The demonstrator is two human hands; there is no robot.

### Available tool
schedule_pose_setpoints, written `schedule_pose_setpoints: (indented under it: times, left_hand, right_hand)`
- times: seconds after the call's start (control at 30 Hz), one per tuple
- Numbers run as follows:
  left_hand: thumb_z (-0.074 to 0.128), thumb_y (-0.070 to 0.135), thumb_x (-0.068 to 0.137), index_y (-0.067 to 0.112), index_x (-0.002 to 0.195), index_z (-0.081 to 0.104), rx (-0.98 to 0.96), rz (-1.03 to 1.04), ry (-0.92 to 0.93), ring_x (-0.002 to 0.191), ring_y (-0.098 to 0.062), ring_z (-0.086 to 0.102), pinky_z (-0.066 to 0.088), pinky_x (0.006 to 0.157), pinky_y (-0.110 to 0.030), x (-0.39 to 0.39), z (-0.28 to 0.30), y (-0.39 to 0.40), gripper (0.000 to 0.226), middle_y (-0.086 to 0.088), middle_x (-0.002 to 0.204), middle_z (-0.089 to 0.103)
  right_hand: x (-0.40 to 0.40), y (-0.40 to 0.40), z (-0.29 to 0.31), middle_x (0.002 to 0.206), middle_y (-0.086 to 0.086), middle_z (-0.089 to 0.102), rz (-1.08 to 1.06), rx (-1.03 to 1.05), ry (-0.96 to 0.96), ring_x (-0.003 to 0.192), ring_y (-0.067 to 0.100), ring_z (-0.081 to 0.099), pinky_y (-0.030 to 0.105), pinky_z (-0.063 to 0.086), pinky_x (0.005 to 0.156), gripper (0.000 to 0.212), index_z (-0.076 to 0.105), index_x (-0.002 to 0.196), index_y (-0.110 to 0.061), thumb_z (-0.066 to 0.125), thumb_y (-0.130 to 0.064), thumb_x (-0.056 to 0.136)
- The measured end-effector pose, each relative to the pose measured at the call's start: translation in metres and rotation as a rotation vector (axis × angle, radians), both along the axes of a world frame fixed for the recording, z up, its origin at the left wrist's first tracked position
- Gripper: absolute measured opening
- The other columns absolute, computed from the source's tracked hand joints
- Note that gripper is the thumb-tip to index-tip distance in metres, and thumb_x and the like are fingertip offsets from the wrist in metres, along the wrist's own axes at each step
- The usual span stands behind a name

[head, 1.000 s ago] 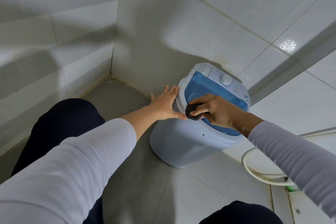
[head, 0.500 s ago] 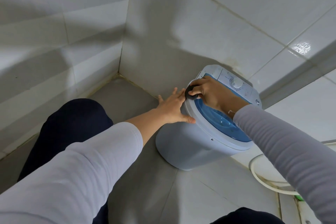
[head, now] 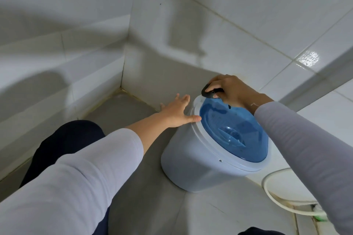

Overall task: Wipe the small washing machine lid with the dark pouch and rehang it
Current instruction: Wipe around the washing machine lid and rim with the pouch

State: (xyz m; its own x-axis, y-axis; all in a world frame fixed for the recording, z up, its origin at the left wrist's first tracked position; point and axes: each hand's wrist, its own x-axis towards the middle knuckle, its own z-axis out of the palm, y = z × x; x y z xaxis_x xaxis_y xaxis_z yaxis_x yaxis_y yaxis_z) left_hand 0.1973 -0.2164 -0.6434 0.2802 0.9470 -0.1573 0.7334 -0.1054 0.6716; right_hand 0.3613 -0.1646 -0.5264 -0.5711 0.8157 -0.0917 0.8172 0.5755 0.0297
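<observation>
A small pale-blue washing machine [head: 193, 168] stands on the floor in a tiled corner, with a translucent blue lid [head: 233, 131] on top. My right hand [head: 229, 89] grips the dark pouch [head: 210, 92] and presses it on the far left rim of the lid, covering the control panel behind. My left hand [head: 176, 112] lies flat with fingers spread against the machine's left side, thumb on the white rim.
White tiled walls meet in a corner [head: 122, 86] to the left of the machine. A white hose [head: 277, 196] loops on the floor at the right. My dark-clothed knees [head: 63, 149] sit low at the left and bottom edge.
My right hand has carried the pouch from the near-left part of the lid up along the left rim to its far end. The left hand stays braced on the machine's side.
</observation>
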Motion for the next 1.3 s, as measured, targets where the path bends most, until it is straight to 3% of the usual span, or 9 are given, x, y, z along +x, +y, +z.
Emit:
schedule_pose_setpoints:
  times: [0.2,0.5,0.67,0.87,1.07,1.2,1.3]
  left_hand:
    - [0.055,0.066,0.080,0.020,0.155,0.002,-0.091,-0.026,0.045,0.151,-0.020,-0.007,0.009,0.116,-0.062,0.001,0.006,0.014,0.103,-0.005,0.163,0.000]
    - [0.050,0.065,0.085,0.032,0.154,0.012,-0.121,-0.136,0.116,0.151,-0.018,-0.010,0.001,0.113,-0.068,0.000,0.015,0.018,0.085,0.002,0.163,0.011]
    - [0.048,0.060,0.088,0.028,0.154,0.012,-0.125,-0.173,0.177,0.151,-0.021,-0.009,0.001,0.113,-0.068,0.002,0.025,0.016,0.082,-0.004,0.163,0.009]
    - [0.048,0.060,0.089,0.026,0.154,0.010,-0.142,-0.189,0.197,0.151,-0.023,-0.008,0.000,0.112,-0.069,0.003,0.031,0.014,0.082,-0.007,0.163,0.006]
    - [0.049,0.059,0.089,0.027,0.154,0.010,-0.135,-0.209,0.176,0.151,-0.021,-0.008,-0.001,0.111,-0.071,0.001,0.032,0.015,0.082,-0.001,0.163,0.009]
    - [0.051,0.060,0.087,0.026,0.154,0.011,-0.168,-0.210,0.167,0.151,-0.020,-0.008,0.000,0.112,-0.069,0.000,0.032,0.018,0.085,0.000,0.163,0.010]
    - [0.054,0.058,0.087,0.024,0.155,0.008,-0.198,-0.215,0.193,0.151,-0.022,-0.003,0.006,0.117,-0.059,0.000,0.043,0.022,0.089,-0.003,0.163,0.005]
  right_hand:
    - [-0.005,-0.001,-0.025,0.118,0.004,0.063,0.110,-0.129,-0.021,0.107,0.022,0.055,0.019,0.036,0.087,0.031,0.074,0.099,-0.017,0.060,0.003,0.081]
    - [0.005,0.020,-0.041,0.125,0.003,0.059,0.126,-0.035,-0.062,0.109,0.028,0.047,0.024,0.035,0.087,0.035,0.073,0.101,-0.018,0.058,0.006,0.081]
    - [0.009,0.033,-0.042,0.127,0.004,0.058,0.109,0.026,-0.086,0.112,0.029,0.045,0.032,0.041,0.092,0.037,0.072,0.103,-0.018,0.055,0.008,0.082]
    - [0.017,0.050,-0.048,0.126,0.004,0.058,0.054,0.099,-0.093,0.109,0.029,0.045,0.042,0.049,0.087,0.036,0.072,0.101,-0.016,0.056,0.009,0.080]
    - [0.020,0.062,-0.046,0.126,0.005,0.058,-0.019,0.141,-0.131,0.110,0.031,0.045,0.036,0.045,0.091,0.036,0.069,0.107,-0.015,0.054,0.006,0.082]
    - [0.024,0.071,-0.029,0.123,0.010,0.060,-0.174,0.184,0.064,0.111,0.034,0.051,0.035,0.043,0.093,0.030,0.070,0.105,-0.012,0.056,0.002,0.083]
    - [0.030,0.078,-0.005,0.122,0.012,0.060,-0.238,0.231,0.145,0.112,0.033,0.053,0.033,0.041,0.095,0.032,0.070,0.107,-0.014,0.056,0.001,0.083]
